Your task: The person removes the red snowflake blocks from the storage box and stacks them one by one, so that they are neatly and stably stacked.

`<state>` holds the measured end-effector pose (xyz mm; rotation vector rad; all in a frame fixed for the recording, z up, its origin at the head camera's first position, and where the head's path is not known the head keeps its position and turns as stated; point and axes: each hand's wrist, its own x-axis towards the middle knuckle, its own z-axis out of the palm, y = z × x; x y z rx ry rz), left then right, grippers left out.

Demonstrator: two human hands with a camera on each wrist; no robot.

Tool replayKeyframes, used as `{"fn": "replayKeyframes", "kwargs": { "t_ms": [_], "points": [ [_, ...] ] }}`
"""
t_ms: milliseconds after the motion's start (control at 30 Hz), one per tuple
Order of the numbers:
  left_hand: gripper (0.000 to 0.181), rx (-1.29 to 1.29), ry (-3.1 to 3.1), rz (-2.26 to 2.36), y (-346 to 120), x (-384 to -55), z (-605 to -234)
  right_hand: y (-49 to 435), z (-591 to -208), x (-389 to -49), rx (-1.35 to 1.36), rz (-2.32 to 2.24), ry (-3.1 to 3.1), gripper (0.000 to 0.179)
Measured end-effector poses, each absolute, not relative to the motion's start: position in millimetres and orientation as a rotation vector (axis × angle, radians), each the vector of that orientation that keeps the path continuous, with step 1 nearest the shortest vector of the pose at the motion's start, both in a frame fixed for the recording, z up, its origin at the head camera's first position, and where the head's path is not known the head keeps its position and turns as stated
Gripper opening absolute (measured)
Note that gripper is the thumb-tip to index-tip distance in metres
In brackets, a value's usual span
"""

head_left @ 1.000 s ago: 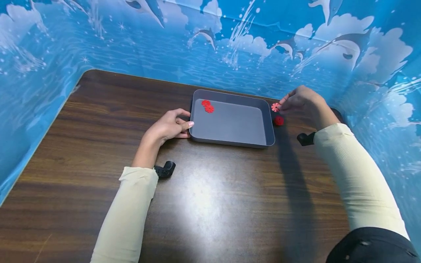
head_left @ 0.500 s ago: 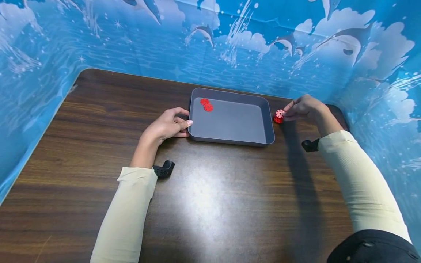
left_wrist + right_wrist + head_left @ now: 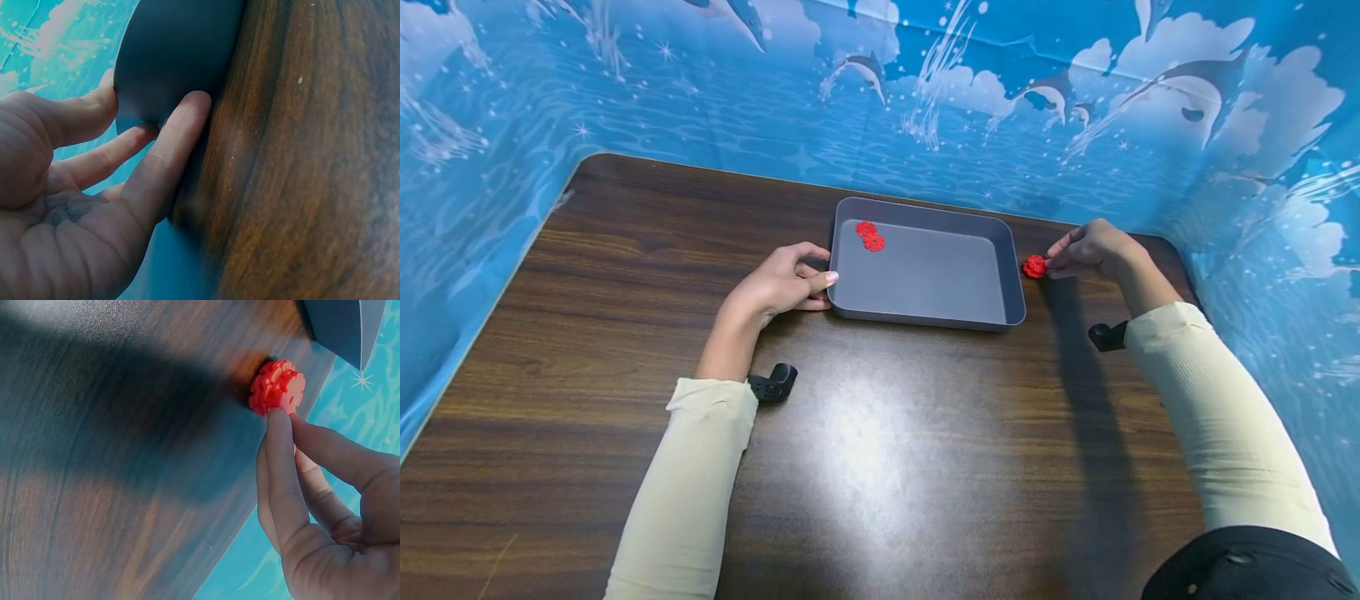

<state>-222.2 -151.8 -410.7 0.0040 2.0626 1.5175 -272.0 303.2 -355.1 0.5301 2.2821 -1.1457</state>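
Note:
In the head view, my left hand holds the left edge of a grey rectangular tray, thumb at the rim and fingers against the outer wall. The left wrist view shows the thumb at the tray's edge and fingertips on its side. Two red notched discs lie overlapping in the tray's far left part. Right of the tray, my right hand pinches a red notched disc between thumb and fingers, right on top of a small stack of similar red discs on the table.
The dark wood-grain table runs under everything. A blue dolphin-print curtain rises along the table's back and sides. Black camera mounts sit at both wrists. The tray stands close to the table's far edge.
My right hand has lowered the pinched red disc from above and behind onto the small red stack. The left hand has stayed at the tray's edge.

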Motion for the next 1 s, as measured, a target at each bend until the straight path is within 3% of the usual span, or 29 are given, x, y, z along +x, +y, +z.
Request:
{"fn": "replayKeyframes", "kwargs": {
  "t_ms": [467,833,1000],
  "points": [
    [0.059,0.007,2.048,1.523,-151.3,-221.2,-408.6,292.4,-345.5,-270.8,0.487,-1.059,2.406,0.018],
    [0.061,0.021,2.045,1.518,-153.8,-220.4,-409.4,237.2,-318.3,-285.9,0.280,-0.797,2.581,0.024],
    [0.060,0.031,2.051,1.527,-153.2,-220.6,-409.3,204.9,-308.9,-293.1,0.226,-0.904,2.542,0.019]
  ]
}}
